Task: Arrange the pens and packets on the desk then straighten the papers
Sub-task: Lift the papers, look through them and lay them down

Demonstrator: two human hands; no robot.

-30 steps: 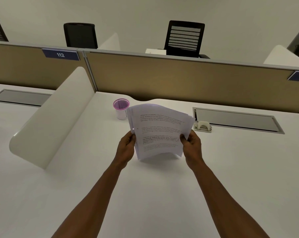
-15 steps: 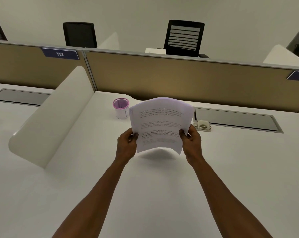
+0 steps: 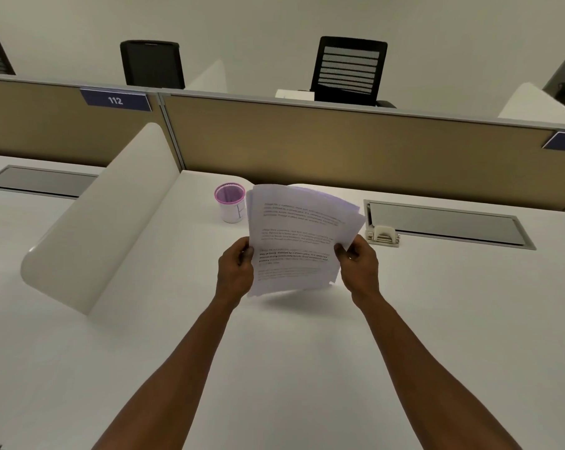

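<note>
A stack of printed white papers is held upright just above the white desk, its sheets fanned unevenly along the top and right edges. My left hand grips the stack's lower left edge. My right hand grips the lower right edge. Behind the papers to the left stands a white cup with a pink rim. I cannot see any pens or packets.
A small white stapler-like object sits by the grey cable tray lid on the right. A curved white side divider bounds the desk on the left. A tan partition closes the back, with black chairs beyond.
The stack has been tilted and shifted in my hands; its sheets went from fanned to nearly squared, and now fan out again at the top right. My hands stay at the lower edges.
</note>
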